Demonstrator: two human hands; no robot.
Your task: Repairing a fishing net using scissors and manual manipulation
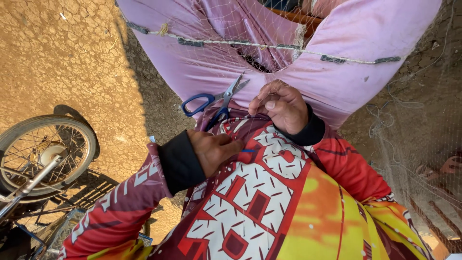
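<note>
Though spread wide over the lap, gripped at only one small spot: fine net [226, 24], pinched near the middle of the scene, just beyond the patterned jersey [250, 202]. Right hand [284, 108] with fingers bunched together, clamped, by the look of it, on a fold of the mesh. Left hand [214, 150] just nearer and to the left, fingers closed on a small blue piece [248, 150] poking out to the right; impossible to tell what kind of tool. Hands close but apart.

Work on the mesh judged under way, not finished: both hands busy at the one spot. No telling how much of the netting already dealt with or how much left; no hole or knot clear enough to make out in such thin thread. Blue-handled scissors [219, 101] lying loose on the lap just left of the right hand, blades apart, touched by neither hand.

Farther off, a cord with dark weights [269, 46] strung left to right across the pink trousers [365, 33]. More netting heaped at the right. Dry, cracked ground [72, 58] at the far left, and at the near left a motorbike wheel [45, 149], well apart from the hands. In the way: loose folds of mesh all over the lap, easy to snag on fingers or scissor tips; hard sun and shadow across the thread.
</note>
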